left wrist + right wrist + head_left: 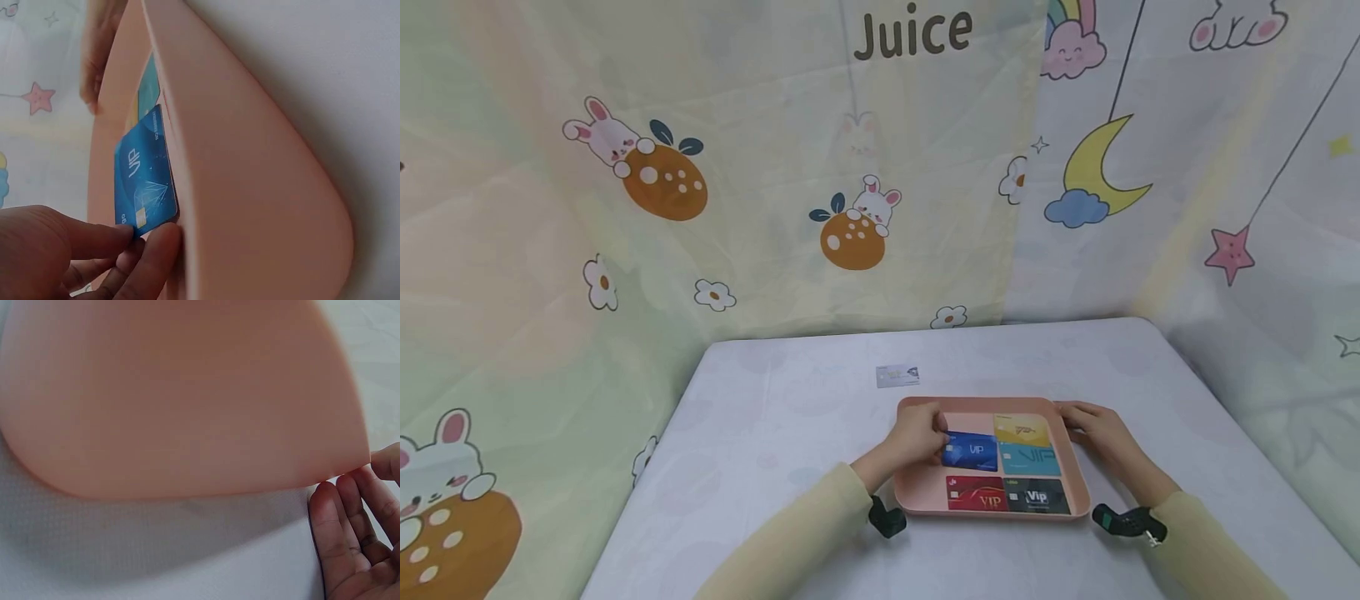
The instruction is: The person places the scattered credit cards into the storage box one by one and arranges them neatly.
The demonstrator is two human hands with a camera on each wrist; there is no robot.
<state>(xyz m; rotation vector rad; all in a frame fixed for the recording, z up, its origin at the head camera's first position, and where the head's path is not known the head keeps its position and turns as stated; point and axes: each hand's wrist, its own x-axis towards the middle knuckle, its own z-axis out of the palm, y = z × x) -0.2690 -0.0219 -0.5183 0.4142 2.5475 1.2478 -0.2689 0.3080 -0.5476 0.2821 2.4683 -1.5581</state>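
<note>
A pink tray lies on the table with several cards in it. My left hand reaches over its left side and pinches a blue VIP card by the left end, between thumb and fingers. In the left wrist view the blue card is tilted, with the left hand at its near end. A yellow card, a teal VIP card, a red VIP card and a black Vip card lie beside it. My right hand holds the tray's right edge, thumb and fingertips against it.
A pale silver-grey card lies on the white table beyond the tray. Printed cloth walls stand behind and at both sides of the table.
</note>
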